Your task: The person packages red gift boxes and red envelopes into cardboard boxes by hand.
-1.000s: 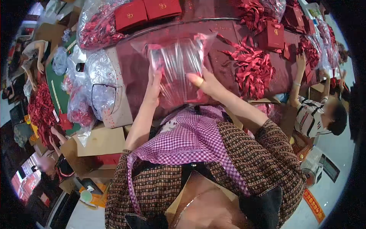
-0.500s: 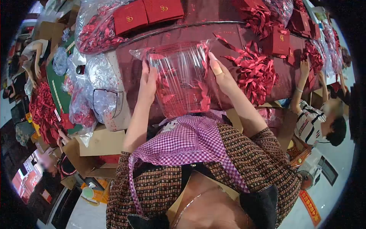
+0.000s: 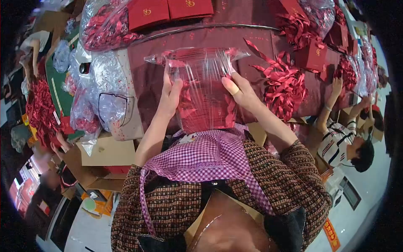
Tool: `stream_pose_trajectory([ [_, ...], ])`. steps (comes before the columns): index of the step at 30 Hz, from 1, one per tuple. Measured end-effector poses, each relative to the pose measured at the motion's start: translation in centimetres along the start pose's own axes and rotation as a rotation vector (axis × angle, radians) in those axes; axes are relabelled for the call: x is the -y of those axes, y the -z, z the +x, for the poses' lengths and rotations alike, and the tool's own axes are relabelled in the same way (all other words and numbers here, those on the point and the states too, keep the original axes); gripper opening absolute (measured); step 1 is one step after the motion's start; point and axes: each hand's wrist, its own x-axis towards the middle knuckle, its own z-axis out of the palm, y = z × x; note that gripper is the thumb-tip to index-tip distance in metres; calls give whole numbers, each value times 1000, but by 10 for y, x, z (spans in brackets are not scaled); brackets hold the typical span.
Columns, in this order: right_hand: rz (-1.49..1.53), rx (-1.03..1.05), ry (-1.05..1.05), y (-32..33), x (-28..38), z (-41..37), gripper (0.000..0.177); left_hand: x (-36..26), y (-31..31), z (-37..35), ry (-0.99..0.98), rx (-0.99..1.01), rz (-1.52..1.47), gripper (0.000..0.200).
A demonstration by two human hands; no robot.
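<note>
A clear plastic bag packed with red items and ribbons is held upright in front of my apron, at the near edge of the table. Its top corners stick out to both sides, and the film is wrinkled and shiny. My left hand grips the left side, thumb in front and fingers mostly hidden behind. On the opposite side, my right hand holds the bag with its thumb on the front; a pale yellow band wraps that thumb. To the right lies a pile of red ribbons.
Red boxes with gold lettering lie at the back. Another red box stands right of the ribbons. Eyeglasses rest among plastic bags at left. An open carton stands below. A co-worker in a striped shirt works at right.
My right thumb has come inward onto the bag's front, and my left hand sits slightly further in. The bag has shifted a little to the right in view and down.
</note>
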Motion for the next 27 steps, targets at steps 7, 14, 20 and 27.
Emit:
stream_pose_trajectory([
  [7, -34, 68, -68, 22, 3, 15, 35, -8, 4, 2, -42, -57, 198, 68],
  [14, 305, -261, -151, 31, -29, 62, 61, -14, 12, 31, -133, -269, 387, 72],
  [20, 291, -83, -156, -2, -13, 80, 81, -11, 7, 44, -64, -220, 609, 76],
  [27, 169, 0, -168, -5, -1, 81, 75, -2, 9, 47, 15, -202, 349, 66],
])
